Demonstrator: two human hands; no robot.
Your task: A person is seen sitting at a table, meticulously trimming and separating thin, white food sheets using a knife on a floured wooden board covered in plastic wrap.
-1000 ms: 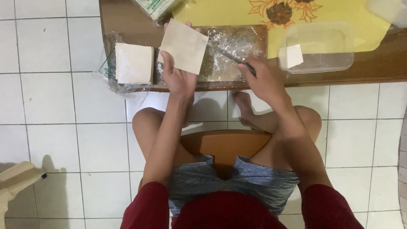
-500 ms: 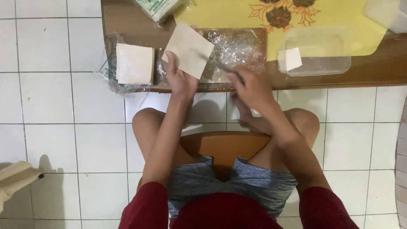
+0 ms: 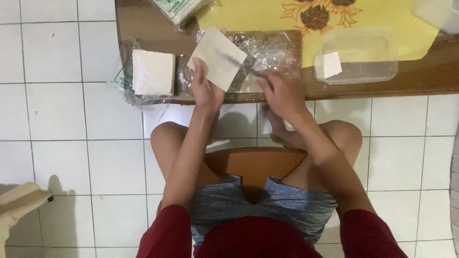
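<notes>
While left-hand fingers [image 3: 203,76] pinch a wrapper [image 3: 217,57], the clear tub [image 3: 368,71] holds one square [image 3: 330,64].

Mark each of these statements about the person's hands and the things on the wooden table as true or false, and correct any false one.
1. The left hand holds up a pale square wrapper. True.
2. The right hand is empty. False: it grips a thin utensil whose tip reaches over the wrapper.
3. A stack of square wrappers lies on clear plastic to the left of the left hand. True.
4. The clear plastic container on the right is filled to the brim. False: it holds only one small pale piece.
5. A floured board lies behind the hands. True.
</notes>
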